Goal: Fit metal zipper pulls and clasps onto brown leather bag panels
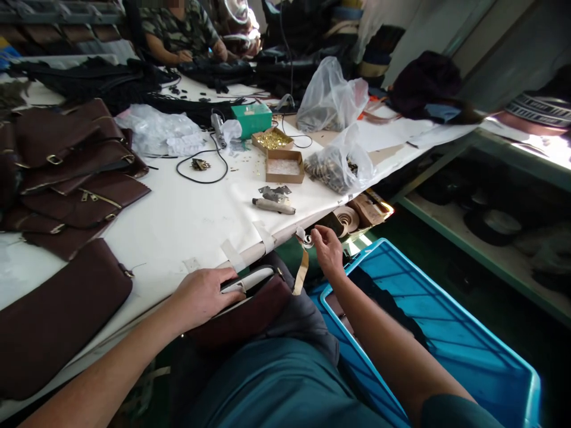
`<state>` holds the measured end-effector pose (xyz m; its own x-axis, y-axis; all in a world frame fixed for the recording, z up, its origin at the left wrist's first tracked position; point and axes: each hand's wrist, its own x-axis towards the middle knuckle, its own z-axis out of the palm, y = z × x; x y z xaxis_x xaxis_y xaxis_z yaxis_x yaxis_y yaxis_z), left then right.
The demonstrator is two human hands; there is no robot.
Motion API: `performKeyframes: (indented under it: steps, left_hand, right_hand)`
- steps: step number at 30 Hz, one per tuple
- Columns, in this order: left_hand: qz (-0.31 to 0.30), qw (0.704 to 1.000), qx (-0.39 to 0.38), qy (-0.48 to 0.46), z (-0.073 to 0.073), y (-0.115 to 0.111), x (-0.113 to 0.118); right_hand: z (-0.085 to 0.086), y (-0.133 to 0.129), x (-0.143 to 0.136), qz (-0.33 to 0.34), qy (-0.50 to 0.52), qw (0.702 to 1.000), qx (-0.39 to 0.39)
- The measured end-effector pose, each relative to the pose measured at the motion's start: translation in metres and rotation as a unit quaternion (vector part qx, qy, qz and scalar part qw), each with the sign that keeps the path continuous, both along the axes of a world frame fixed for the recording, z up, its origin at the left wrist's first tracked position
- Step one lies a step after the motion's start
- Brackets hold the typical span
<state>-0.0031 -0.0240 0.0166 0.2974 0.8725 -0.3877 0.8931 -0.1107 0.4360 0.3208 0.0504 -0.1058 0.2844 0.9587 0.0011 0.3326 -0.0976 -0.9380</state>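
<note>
A dark maroon leather bag (256, 312) rests on my lap, tilted against the table edge, its mouth showing a white inner part (256, 278). My left hand (203, 297) grips the bag's near left rim, fingers reaching over the white part. Just off the table edge, my right hand (329, 251) is closed in a pinch beside a small black-and-white curled piece (307, 239). What lies between those fingertips is too small to make out. Below the curl hangs a tan strip (301, 273), to the right of the bag.
Maroon bags (66, 160) are piled at left, with a maroon panel (62, 315) nearer. Boxes of brass bits (273, 139) and plastic bags of hardware (341, 163) stand on the table. A blue crate (464, 333) sits at right. A person (178, 35) works across the table.
</note>
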Motion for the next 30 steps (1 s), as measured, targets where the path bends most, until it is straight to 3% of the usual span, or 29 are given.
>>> performKeyframes:
  steps: [2, 4, 5, 7, 12, 19, 21, 24, 27, 30]
  left_hand:
    - [-0.005, 1.000, 0.017, 0.021, 0.000, -0.001, 0.003]
    - [-0.013, 0.998, 0.035, 0.051, 0.001, -0.001, 0.007]
    - [-0.017, 0.997, 0.043, 0.070, 0.001, 0.000, 0.008]
    - [-0.024, 0.992, 0.054, 0.109, 0.002, 0.000, 0.010]
    - [-0.015, 0.991, 0.050, 0.125, 0.007, -0.002, -0.001]
    - [-0.066, 0.994, 0.027, -0.081, 0.008, -0.013, -0.029]
    - [-0.051, 0.988, 0.011, -0.143, 0.007, -0.016, -0.035]
    - [0.019, 0.968, 0.022, -0.248, 0.004, -0.020, -0.048]
    - [0.115, 0.954, 0.082, -0.264, -0.003, -0.025, -0.073]
    - [0.207, 0.942, 0.205, -0.169, -0.008, -0.031, -0.115]
  right_hand:
    - [0.011, -0.028, -0.015, 0.131, 0.054, 0.990, 0.013]
    - [0.019, -0.055, -0.034, 0.297, 0.108, 0.949, -0.004]
    - [0.022, -0.066, -0.043, 0.350, 0.125, 0.928, -0.021]
    - [0.026, -0.081, -0.060, 0.372, 0.138, 0.916, -0.061]
    - [0.041, -0.090, -0.080, 0.335, 0.144, 0.928, -0.071]
    - [0.063, -0.086, -0.087, 0.328, 0.141, 0.933, -0.042]
    - [0.066, -0.088, -0.087, 0.316, 0.124, 0.940, -0.041]
    - [0.070, -0.093, -0.074, 0.274, 0.107, 0.955, -0.048]
    - [0.068, -0.097, -0.039, 0.178, 0.143, 0.970, -0.079]
    - [0.059, -0.095, 0.000, -0.028, 0.193, 0.977, -0.087]
